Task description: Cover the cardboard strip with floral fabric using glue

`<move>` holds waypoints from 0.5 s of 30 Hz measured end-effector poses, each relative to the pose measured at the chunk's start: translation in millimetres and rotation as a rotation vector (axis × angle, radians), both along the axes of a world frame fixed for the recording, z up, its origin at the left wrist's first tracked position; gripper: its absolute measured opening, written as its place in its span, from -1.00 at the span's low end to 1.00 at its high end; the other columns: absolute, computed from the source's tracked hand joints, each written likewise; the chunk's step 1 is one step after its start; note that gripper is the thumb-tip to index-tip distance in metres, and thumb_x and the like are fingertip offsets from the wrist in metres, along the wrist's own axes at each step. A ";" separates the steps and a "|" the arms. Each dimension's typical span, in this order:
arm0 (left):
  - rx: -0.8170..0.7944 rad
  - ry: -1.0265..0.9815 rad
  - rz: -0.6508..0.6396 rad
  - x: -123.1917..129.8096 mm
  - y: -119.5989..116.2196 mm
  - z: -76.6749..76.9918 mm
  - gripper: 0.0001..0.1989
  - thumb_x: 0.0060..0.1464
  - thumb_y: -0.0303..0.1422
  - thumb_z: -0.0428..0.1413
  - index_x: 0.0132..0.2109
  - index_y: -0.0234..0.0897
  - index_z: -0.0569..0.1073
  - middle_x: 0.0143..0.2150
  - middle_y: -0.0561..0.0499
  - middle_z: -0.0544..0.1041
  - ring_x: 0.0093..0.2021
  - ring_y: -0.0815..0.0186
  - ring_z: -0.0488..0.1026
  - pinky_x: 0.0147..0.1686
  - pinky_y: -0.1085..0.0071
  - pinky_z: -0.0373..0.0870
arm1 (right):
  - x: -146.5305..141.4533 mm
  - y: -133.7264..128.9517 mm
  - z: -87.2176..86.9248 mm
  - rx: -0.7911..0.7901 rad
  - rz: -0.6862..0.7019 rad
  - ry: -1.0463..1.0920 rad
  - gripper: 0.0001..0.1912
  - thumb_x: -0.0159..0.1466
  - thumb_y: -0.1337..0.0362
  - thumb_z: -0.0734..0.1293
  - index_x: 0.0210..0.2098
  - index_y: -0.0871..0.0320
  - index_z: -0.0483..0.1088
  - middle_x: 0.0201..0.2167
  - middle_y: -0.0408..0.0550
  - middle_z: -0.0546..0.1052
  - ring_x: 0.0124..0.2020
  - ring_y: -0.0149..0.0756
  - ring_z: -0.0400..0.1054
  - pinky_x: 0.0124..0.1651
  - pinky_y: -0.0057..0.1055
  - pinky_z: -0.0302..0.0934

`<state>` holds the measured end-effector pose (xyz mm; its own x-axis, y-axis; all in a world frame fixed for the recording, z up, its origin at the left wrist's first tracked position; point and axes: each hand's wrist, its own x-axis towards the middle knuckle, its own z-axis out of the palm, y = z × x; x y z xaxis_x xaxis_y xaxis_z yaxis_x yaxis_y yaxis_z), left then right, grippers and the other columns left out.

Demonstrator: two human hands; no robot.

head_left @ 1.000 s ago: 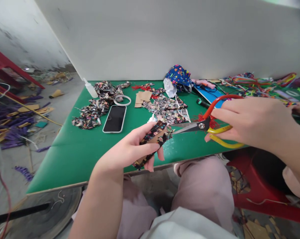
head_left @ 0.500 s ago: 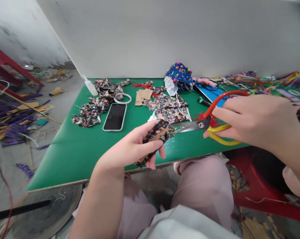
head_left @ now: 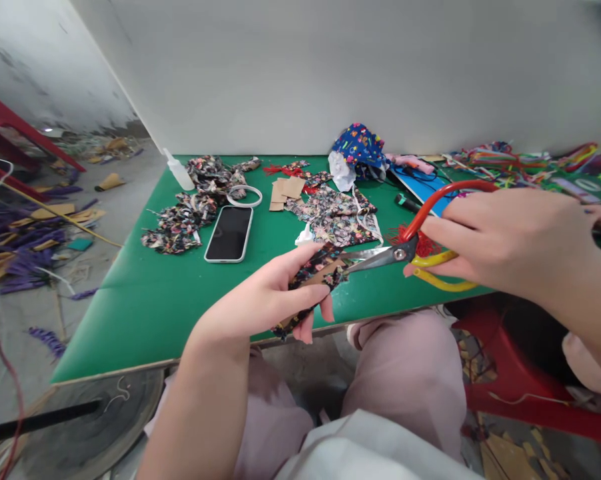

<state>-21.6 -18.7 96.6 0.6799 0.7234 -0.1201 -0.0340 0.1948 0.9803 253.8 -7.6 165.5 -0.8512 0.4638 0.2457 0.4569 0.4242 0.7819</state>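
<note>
Green worktop (head_left: pixel 145 293) against a white wall, strewn with fabric scraps (head_left: pixel 180 220), a phone (head_left: pixel 229 233) and cardboard bits (head_left: pixel 286 193). Near its front edge the left hand (head_left: pixel 260 300) pinches a floral-covered strip (head_left: pixel 313 277), thumb on top, fingers (head_left: pixel 325 308) curled beneath. The right hand (head_left: pixel 505 240) grips scissors (head_left: pixel 410 250), fingers through the red and yellow loops. The blades are slightly parted, their tips at the strip's end.
</note>
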 end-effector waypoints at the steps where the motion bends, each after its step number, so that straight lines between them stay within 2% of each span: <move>1: -0.006 0.002 0.002 0.0 -0.4 -0.1 -0.72 0.12 -0.31 0.02 -0.02 -0.22 0.22 -0.45 0.08 0.48 -0.66 0.47 0.36 -0.68 0.59 0.25 | -1.3 -0.6 0.5 -0.003 0.007 0.000 -0.72 0.16 0.01 0.21 -0.45 0.09 0.27 -0.61 -0.17 0.22 -0.51 -0.33 0.06 -0.49 -0.41 -0.23; 8: -0.040 0.033 -0.010 -0.4 -1.3 0.9 -0.64 0.11 -0.28 0.03 0.05 -0.23 0.19 -0.43 0.06 0.48 -0.66 0.48 0.35 -0.68 0.58 0.22 | -6.4 -6.1 3.1 -0.055 -0.020 0.004 -0.73 0.19 0.06 0.19 -0.47 0.09 0.34 -0.65 -0.16 0.28 -0.57 -0.34 0.11 -0.50 -0.39 -0.26; 12: -0.031 0.051 -0.036 -0.2 -0.1 1.2 -0.73 0.12 -0.29 0.01 -0.03 -0.24 0.22 -0.41 0.05 0.48 -0.66 0.48 0.35 -0.68 0.59 0.19 | -10.1 -8.2 4.0 -0.105 -0.025 -0.002 -0.73 0.24 0.16 0.15 -0.50 0.10 0.35 -0.64 -0.15 0.33 -0.52 -0.33 0.20 -0.51 -0.39 -0.24; 15: -0.027 0.085 -0.053 0.2 1.8 0.8 -0.80 0.14 -0.29 -0.01 -0.10 -0.24 0.22 -0.41 0.06 0.48 -0.65 0.48 0.35 -0.68 0.59 0.18 | -9.7 -6.0 1.2 -0.144 0.008 0.008 -0.68 0.27 0.24 0.09 -0.53 0.13 0.34 -0.68 -0.16 0.31 -0.57 -0.36 0.20 -0.53 -0.40 -0.21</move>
<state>-21.4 -16.8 97.4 0.7038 0.6822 -0.1982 0.0603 0.2206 0.9735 244.2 -13.6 166.6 -0.8534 0.4876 0.1843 0.4590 0.5355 0.7089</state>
